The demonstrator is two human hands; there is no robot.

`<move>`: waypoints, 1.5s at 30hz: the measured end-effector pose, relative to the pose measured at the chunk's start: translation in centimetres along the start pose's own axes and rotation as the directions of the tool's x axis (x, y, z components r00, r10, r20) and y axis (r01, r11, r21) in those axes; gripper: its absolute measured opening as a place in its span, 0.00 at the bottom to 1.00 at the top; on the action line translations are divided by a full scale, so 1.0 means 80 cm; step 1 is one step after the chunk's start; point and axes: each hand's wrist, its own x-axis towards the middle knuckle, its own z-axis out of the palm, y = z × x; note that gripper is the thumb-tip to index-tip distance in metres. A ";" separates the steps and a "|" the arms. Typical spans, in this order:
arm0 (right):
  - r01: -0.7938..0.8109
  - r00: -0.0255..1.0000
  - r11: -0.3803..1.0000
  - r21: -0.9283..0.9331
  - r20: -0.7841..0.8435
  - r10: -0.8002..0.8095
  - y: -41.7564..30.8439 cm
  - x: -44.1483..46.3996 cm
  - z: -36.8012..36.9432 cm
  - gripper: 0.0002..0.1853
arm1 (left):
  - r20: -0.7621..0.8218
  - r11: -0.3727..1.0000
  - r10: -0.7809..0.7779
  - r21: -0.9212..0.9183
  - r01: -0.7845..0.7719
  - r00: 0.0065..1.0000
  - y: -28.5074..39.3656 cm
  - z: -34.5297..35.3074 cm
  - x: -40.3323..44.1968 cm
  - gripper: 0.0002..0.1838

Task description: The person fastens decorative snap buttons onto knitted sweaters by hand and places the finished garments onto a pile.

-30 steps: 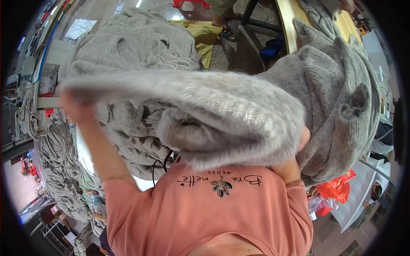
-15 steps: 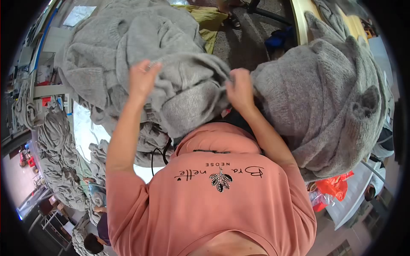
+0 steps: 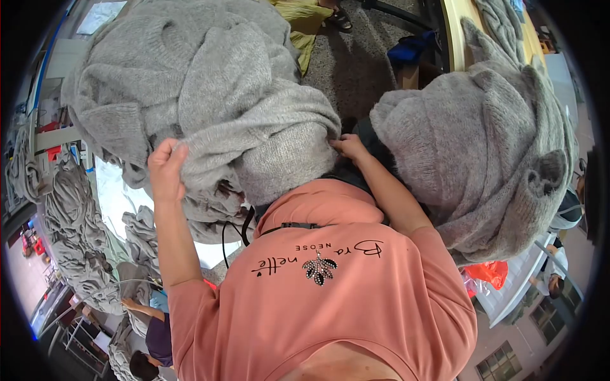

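A light grey knit sweater lies across my lap, its near end against my body. At the left, my left hand is closed on a fold of it and draws the knit out taut. My right hand pinches the sweater's right edge, with the fingertips partly hidden by the fabric. Beyond my hands rises a large heap of grey knitwear, which touches the held piece. To the right of my right hand sits another bulky pile of brownish-grey knit garments.
Yellow cloth lies ahead on the speckled floor, near a person's sandalled foot. More grey garments are piled at the left, where a co-worker is. A red plastic bag is at the right.
My left hand has moved left and toward me, pulling the sweater out sideways. My right hand has shifted slightly toward me, at the sweater's right edge.
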 end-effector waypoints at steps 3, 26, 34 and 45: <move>0.023 1.000 0.934 0.356 -0.020 -0.017 0.013 -0.003 0.006 0.09 | 0.095 0.959 0.093 0.259 -0.115 0.991 -0.006 0.009 -0.012 0.10; 0.727 0.530 0.673 -0.133 -0.515 -0.674 -0.084 -0.137 -0.043 0.06 | -0.026 0.883 -0.076 -0.466 0.055 0.997 -0.035 -0.026 -0.049 0.17; 0.560 0.613 0.384 0.734 -0.056 -0.788 -0.202 -0.275 -0.091 0.07 | 0.292 0.973 -0.044 -0.203 0.107 0.955 0.011 0.048 -0.059 0.14; 0.338 -0.510 0.241 0.910 0.392 -0.766 -0.257 -0.303 -0.109 0.11 | -0.281 0.383 0.923 0.748 -0.542 0.265 0.292 -0.184 -0.235 0.11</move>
